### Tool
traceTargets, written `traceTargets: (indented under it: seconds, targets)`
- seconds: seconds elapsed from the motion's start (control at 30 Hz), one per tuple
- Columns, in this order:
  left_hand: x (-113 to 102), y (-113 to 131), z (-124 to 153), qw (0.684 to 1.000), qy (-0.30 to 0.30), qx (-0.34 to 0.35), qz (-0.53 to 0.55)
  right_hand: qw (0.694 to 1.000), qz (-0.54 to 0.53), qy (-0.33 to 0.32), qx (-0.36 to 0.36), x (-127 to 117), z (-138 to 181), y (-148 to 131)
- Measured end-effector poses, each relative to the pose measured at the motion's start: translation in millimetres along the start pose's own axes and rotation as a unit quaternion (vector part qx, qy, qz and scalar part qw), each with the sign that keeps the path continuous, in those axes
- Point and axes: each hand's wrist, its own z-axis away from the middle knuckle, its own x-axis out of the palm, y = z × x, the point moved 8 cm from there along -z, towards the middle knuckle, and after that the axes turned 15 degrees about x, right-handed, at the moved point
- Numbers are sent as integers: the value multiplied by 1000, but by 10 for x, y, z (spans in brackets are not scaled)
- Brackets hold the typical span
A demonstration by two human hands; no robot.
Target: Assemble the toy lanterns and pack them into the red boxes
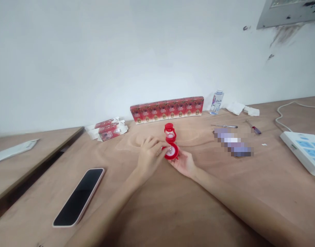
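Note:
In front of me, my right hand [184, 163] is closed around the edge of a round red piece with a white inner disc [173, 151], its face tilted up toward me. It looks like the underside of a small lantern. My left hand [149, 152] reaches over from the left, with thumb and fingertips pinched together at the disc. Whatever is between those fingertips is too small to make out. Just behind the round piece stands a small red lantern [169, 132] with a clear middle, upright on the wooden table [147, 212].
Red boxes [167, 109] stand in a row along the wall. Opened boxes [111, 130] lie left. A phone [79, 197] lies front left. Rightward are a bottle [217, 102], tissues [236, 107], screwdrivers [256, 130], a blurred-out purple item [233, 142] and a power strip [305, 151].

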Motion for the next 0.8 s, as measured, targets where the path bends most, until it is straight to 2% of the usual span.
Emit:
traceTargets:
  seconds: [0.1,0.17,0.27,0.37,0.43,0.5,0.57,0.67,0.8]
  targets:
    - [143,-75,47,999,-31,-25,-27,1000,7,-10,0,14,-4,5]
    - [150,-87,56,999,-33,-23,-23,1000,8,-16,-1,13,-13,5]
    - [31,-110,47,1000,4,-22,21,1000,2,-6,0,-17,-24,1]
    - [-67,-336,74,996,45,-75,23,1000,-9,18,10,-61,-23,4]
    - [56,-579,126,992,-4,-127,-7,999,-16,29,11,-81,-15,-1]
    - [371,-777,207,980,-138,-144,-17,999,-22,37,5,-99,-5,-13]
    - [623,-887,295,967,-214,-141,-6,999,-23,39,-2,-110,1,-21]
    - [819,-940,383,956,-254,-146,-5,999,-9,30,-8,-97,4,-25]
    - [894,-934,417,949,-275,-153,-19,999,-3,36,-12,-103,7,-28]
